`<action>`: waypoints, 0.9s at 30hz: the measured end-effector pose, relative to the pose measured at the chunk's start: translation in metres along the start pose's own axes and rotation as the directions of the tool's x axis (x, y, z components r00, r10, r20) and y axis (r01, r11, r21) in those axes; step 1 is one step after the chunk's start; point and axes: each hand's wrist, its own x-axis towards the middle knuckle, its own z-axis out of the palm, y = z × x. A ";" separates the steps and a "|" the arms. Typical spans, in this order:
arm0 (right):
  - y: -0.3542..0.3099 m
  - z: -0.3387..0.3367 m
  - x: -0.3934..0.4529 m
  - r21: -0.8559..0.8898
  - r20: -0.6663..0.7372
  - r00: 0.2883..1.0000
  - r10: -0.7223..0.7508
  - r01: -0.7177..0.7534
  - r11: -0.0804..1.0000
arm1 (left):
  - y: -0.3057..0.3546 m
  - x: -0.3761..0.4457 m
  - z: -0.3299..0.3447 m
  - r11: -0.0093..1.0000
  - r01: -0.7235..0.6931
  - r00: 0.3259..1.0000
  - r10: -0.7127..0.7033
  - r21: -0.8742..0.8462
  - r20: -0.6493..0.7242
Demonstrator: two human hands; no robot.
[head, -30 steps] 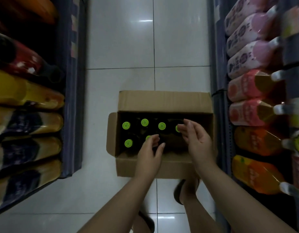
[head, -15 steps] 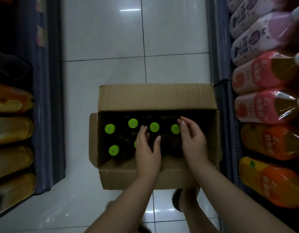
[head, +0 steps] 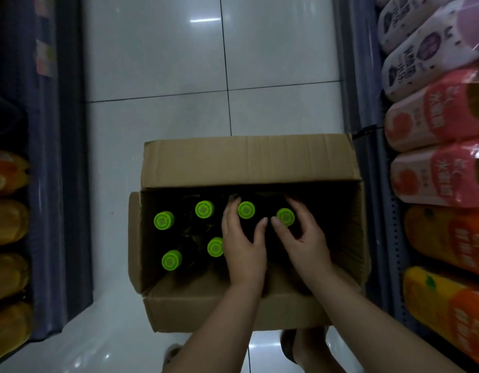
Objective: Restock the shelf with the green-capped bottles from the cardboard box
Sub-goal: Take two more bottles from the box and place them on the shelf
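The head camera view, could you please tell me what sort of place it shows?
Most likely a shop aisle: shelves of wrapped drink bottles on both sides, a tiled floor, and an open cardboard box of green-capped bottles.

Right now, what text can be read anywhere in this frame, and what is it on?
"水": pink bottle labels, right shelf; the characters after it are blurred.
Purple-white bottle labels: lettering unreadable.
Orange bottle labels: blurred.
Green caps: square print, unreadable.
Shelf tags: blurred.
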 end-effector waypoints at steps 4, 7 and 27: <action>0.008 0.002 0.007 -0.066 -0.047 0.998 -0.034 0.031 0.997 | 0.004 0.012 0.009 0.998 0.000 0.997 0.005 0.061 -0.083; 0.004 0.000 0.004 -0.014 -0.092 0.994 -0.053 0.052 0.999 | 0.013 0.010 0.005 0.999 0.023 0.999 -0.021 0.035 -0.048; -0.269 -0.177 -0.221 -0.168 -0.282 0.822 -0.494 0.465 0.869 | 0.302 -0.101 -0.206 0.815 -0.544 0.723 0.575 -0.198 0.382</action>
